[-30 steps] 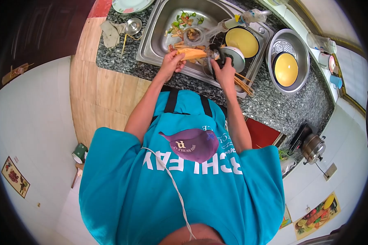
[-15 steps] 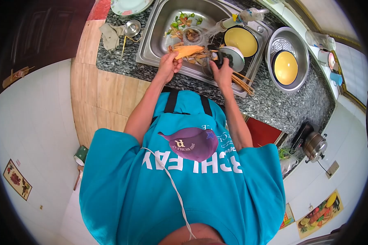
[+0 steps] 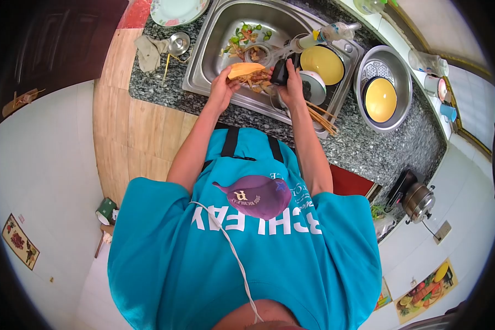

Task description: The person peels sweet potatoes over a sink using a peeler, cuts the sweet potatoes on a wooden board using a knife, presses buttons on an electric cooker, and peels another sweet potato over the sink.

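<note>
My left hand (image 3: pixel 224 88) holds an orange peeled vegetable (image 3: pixel 245 70) over the near edge of the metal sink (image 3: pixel 214 33). In my right hand (image 3: pixel 292 85) is a black-handled tool (image 3: pixel 281 71), close to the vegetable's right end; its exact kind cannot be made out. Brown peelings (image 3: pixel 256 81) lie in the sink below the vegetable, with green and red scraps (image 3: pixel 246 34) farther back. Just right of my right hand stands a white bowl (image 3: pixel 315 91), in front of a yellow bowl (image 3: pixel 323 65). Chopsticks (image 3: pixel 322 120) lean over the sink's near right edge.
A steel basin (image 3: pixel 404 93) with a yellow bowl (image 3: pixel 380 99) sits right of the sink. Left are a ladle (image 3: pixel 179 43), a cloth (image 3: pixel 148 53) and a floral plate (image 3: pixel 176 11). The faucet (image 3: pixel 308 40) reaches over the sink. A pot (image 3: pixel 418 201) stands at the far right.
My right hand has moved slightly left and up with the black-handled tool, which now shows more plainly. My left hand still holds the orange vegetable, shifted a little left.
</note>
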Available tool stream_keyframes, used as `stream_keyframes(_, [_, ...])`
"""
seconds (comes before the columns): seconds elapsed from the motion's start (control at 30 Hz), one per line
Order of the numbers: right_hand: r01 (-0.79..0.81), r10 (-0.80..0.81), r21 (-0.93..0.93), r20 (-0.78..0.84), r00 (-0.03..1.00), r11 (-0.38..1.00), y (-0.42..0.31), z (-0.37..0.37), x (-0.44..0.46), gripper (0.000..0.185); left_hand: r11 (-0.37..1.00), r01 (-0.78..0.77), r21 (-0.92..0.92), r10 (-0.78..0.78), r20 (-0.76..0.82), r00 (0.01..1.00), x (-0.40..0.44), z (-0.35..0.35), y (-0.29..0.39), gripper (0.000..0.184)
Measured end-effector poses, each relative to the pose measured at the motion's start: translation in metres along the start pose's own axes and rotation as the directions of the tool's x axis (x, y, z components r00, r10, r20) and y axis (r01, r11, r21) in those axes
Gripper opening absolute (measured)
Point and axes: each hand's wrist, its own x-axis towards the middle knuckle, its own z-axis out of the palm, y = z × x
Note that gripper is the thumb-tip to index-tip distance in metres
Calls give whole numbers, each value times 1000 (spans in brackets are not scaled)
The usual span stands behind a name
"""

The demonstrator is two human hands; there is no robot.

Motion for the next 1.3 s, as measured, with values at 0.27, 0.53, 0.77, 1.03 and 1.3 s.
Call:
stream_keyframes(0.27, [-244,208,258,162,965,935,-9,1,5,49,995,-82,-57,86,86,993,31,-7,0,29])
stream_keyframes(0.53, [-223,190,272,141,972,936,-5,6,4,51,968,-37,249,27,40,999,49,26,-13,40])
stream_keyframes(0.77, [80,-77,-173,24,997,982,0,-7,-26,37,961,27,276,-60,113,992,60,43,-14,41])
stream_keyframes(1.03, [220,-241,-365,-12,970,904,7,-17,-52,35,960,38,278,-147,385,911,31,50,-12,30])
stream_keyframes(1.3, [514,-406,-838,413,815,181,-15,-8,-62,45,680,-252,689,-117,440,890,14,46,-11,23])
